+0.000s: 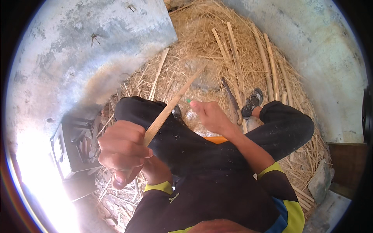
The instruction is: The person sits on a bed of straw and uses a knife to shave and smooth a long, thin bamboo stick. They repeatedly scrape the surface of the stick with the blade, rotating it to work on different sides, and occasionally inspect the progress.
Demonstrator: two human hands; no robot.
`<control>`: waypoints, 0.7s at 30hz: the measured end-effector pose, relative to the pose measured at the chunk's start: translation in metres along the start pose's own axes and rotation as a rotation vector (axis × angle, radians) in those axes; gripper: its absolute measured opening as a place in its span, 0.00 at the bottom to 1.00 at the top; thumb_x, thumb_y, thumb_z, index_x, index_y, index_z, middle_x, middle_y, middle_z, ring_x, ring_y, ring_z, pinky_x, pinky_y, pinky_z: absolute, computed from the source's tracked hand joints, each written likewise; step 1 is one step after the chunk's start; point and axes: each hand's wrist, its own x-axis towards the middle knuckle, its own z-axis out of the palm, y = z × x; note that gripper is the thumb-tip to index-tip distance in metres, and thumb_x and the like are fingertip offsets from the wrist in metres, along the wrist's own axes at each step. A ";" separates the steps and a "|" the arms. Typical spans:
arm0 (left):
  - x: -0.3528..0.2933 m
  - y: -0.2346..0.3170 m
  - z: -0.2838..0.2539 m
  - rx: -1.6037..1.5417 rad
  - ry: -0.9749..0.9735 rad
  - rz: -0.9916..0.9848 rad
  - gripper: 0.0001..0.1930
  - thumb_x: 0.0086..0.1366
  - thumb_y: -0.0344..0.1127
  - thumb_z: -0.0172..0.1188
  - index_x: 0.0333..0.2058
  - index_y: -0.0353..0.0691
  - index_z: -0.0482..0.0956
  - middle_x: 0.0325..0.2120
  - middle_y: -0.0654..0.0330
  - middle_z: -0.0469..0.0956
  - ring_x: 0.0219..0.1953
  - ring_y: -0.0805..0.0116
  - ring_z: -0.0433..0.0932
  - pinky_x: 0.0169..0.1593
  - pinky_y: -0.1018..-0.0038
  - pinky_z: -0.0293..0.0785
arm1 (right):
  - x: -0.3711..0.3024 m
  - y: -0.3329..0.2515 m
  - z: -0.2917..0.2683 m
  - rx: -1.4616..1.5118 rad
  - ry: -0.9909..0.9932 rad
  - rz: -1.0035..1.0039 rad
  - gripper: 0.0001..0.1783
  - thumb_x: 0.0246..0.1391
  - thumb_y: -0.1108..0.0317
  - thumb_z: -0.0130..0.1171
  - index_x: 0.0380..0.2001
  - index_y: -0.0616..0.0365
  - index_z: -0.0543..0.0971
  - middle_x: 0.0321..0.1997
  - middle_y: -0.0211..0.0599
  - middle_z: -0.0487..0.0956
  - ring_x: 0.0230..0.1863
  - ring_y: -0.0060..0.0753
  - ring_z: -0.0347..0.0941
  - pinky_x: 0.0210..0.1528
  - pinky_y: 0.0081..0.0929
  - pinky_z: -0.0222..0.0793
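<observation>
Sitting knees-apart on a straw-covered floor [194, 21], with a long pale wooden strip [171, 105] gripped in the left hand [125, 149]; fingers wrapped right round the wider end, basically a full fist, probably for a solid hold on a piece gripped only at one end; slanting the narrow tip away and to the right, up over the dark-trousered legs [186, 143], likely to keep the point well clear of the body.

Not touching the strip with the right hand [211, 116], just keeping near it; fingers curled in tight, apparently pinching a small green piece [189, 101] visible at the thumb tip; can't tell how much more of it, hidden by the grip; maybe held that way for finer control.

As for the surroundings: dark tool with a hooked end [230, 95] down on the straw beside the right shoe [252, 104], maybe parked there for easy reach; loose sticks [273, 68] on the right, lying roughly lengthwise, perhaps to avoid a tangle; bit of orange [215, 139] between the legs, mostly covered, so no idea what kind of object; dark boxy thing [75, 149] off left, next to serious glare.
</observation>
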 end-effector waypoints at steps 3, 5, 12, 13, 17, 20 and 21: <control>-0.003 -0.002 -0.003 -0.016 -0.015 0.039 0.22 0.65 0.44 0.44 0.19 0.33 0.70 0.09 0.55 0.70 0.04 0.77 0.54 0.08 0.79 0.47 | -0.003 0.003 0.006 0.010 0.001 -0.079 0.24 0.63 0.53 0.43 0.25 0.64 0.75 0.21 0.55 0.74 0.27 0.59 0.71 0.31 0.44 0.66; -0.003 0.000 -0.003 0.005 0.059 0.018 0.22 0.66 0.44 0.44 0.19 0.33 0.70 0.09 0.54 0.70 0.04 0.77 0.54 0.08 0.79 0.47 | 0.002 -0.001 0.007 -0.022 0.047 -0.136 0.23 0.63 0.56 0.44 0.21 0.64 0.71 0.15 0.52 0.66 0.18 0.51 0.61 0.23 0.39 0.59; -0.006 0.003 0.000 0.108 0.255 -0.002 0.19 0.57 0.43 0.45 0.14 0.36 0.66 0.05 0.56 0.65 0.04 0.78 0.51 0.09 0.80 0.44 | 0.011 0.015 0.028 -0.148 0.190 -0.236 0.23 0.63 0.57 0.45 0.20 0.63 0.71 0.11 0.51 0.65 0.14 0.55 0.64 0.19 0.42 0.58; -0.007 0.002 -0.002 0.139 0.309 -0.003 0.18 0.55 0.44 0.45 0.12 0.38 0.64 0.04 0.57 0.63 0.04 0.79 0.49 0.09 0.81 0.43 | 0.013 0.015 0.030 -0.175 0.196 -0.229 0.22 0.62 0.56 0.46 0.20 0.62 0.72 0.11 0.50 0.66 0.14 0.55 0.65 0.19 0.42 0.60; -0.005 0.004 -0.005 0.072 0.306 -0.043 0.18 0.55 0.43 0.44 0.12 0.38 0.64 0.04 0.55 0.63 0.05 0.76 0.49 0.11 0.79 0.42 | 0.020 0.022 0.031 -0.309 0.188 -0.157 0.23 0.62 0.52 0.46 0.22 0.61 0.75 0.12 0.51 0.71 0.17 0.56 0.70 0.22 0.45 0.66; -0.001 0.001 0.000 0.058 0.266 0.004 0.20 0.61 0.42 0.44 0.14 0.35 0.66 0.05 0.52 0.66 0.05 0.74 0.53 0.10 0.78 0.44 | 0.036 0.076 0.014 -0.463 0.237 0.016 0.28 0.62 0.48 0.42 0.25 0.62 0.78 0.17 0.55 0.74 0.24 0.60 0.73 0.28 0.48 0.69; 0.000 0.000 0.001 0.040 0.233 0.028 0.21 0.63 0.42 0.44 0.15 0.34 0.66 0.06 0.51 0.67 0.05 0.74 0.54 0.09 0.77 0.44 | 0.040 0.088 0.011 -0.510 0.267 0.090 0.30 0.63 0.46 0.40 0.26 0.63 0.78 0.19 0.57 0.75 0.27 0.61 0.74 0.31 0.50 0.70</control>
